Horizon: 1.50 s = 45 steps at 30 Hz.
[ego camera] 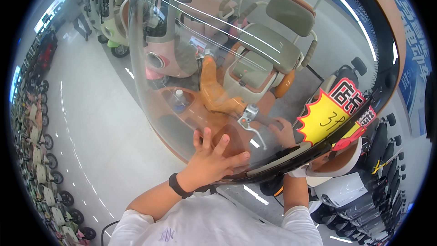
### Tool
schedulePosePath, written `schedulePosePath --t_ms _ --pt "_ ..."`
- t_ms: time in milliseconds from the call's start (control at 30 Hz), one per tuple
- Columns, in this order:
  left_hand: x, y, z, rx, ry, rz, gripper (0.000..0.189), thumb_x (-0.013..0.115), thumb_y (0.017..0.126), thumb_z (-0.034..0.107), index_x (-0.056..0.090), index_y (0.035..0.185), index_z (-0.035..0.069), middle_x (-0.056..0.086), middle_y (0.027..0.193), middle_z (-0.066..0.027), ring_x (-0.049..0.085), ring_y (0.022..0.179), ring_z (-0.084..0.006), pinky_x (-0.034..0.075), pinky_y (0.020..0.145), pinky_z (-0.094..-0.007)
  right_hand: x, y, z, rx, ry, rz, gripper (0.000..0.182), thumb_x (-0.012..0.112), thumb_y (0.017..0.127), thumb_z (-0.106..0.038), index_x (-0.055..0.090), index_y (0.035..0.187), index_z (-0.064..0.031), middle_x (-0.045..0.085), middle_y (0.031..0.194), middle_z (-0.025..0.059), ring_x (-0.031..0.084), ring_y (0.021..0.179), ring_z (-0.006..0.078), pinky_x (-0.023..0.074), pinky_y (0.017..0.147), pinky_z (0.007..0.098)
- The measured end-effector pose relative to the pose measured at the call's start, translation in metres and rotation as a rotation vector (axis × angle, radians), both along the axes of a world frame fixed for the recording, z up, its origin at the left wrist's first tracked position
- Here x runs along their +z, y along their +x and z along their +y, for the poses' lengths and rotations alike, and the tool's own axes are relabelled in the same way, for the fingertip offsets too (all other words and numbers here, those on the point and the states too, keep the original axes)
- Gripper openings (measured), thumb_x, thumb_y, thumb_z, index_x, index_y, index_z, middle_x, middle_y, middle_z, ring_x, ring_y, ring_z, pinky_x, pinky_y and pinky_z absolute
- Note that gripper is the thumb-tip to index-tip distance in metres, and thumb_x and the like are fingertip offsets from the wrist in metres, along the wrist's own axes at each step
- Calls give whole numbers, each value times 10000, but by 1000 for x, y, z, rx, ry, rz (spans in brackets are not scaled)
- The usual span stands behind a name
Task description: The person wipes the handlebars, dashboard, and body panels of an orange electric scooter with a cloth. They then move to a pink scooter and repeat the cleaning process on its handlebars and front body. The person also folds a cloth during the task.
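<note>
My left hand (213, 159), a black band on its wrist, lies with fingers spread against the clear curved windshield (164, 116) of an enclosed small electric vehicle. Through the windshield I see my right hand (285, 133) inside the cabin, its thumb and fingers around the outer end of a dark handlebar grip (264, 119); part of that hand is hidden. Beside the grip are a silver brake lever (256, 135) and a switch housing (251, 112) on the orange handlebar (218, 92). A bottle with a white cap (179, 99) stands in a dashboard recess.
A yellow-and-red price sign (331, 119) with writing hangs by the black windshield frame (307, 160). Behind the handlebar is a grey-green seat (271, 46). A pink vehicle (167, 54) stands beyond, scooters (344, 191) at right, many two-wheelers (47, 164) at left. A person (80, 24) is far off.
</note>
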State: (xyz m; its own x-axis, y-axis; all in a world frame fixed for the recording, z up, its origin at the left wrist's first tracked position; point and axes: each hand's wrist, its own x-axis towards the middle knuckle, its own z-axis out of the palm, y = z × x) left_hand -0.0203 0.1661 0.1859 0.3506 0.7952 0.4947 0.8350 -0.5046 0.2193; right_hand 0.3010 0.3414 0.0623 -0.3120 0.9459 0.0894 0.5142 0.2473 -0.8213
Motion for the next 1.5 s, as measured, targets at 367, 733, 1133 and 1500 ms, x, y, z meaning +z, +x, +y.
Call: schedulePosePath --t_ms 367,733,1133,1500 --pt "1 46 48 -5 14 26 1112 921 599 452 357 1556 511 -43 1721 -158 -159 1518 -557 -39 1169 -738 -20 40 95 -349 -255 425 353 714 930 -86 601 1253 0 664 969 74 650 707 150 539 624 282" --pt "-12 58 63 -1 48 143 1103 877 634 590 293 1570 550 -136 1701 -222 -170 1481 -623 -27 1120 -790 -34 50 150 -318 -299 359 470 663 983 -99 522 1425 -20 655 1087 110 689 747 163 607 654 289" --pt "-25 62 72 81 209 125 868 691 833 408 269 1575 568 -39 1734 -117 -92 1528 -562 -64 1182 -725 -73 56 193 -267 -346 472 488 624 1017 -106 477 1477 -36 659 1125 88 703 760 159 581 671 263" --pt "-23 61 94 72 177 94 918 686 821 361 226 1591 560 -76 1734 -124 -72 1531 -567 -40 1188 -728 -50 65 117 -343 -90 198 501 786 901 -162 582 1318 27 725 971 94 692 844 172 532 761 286"
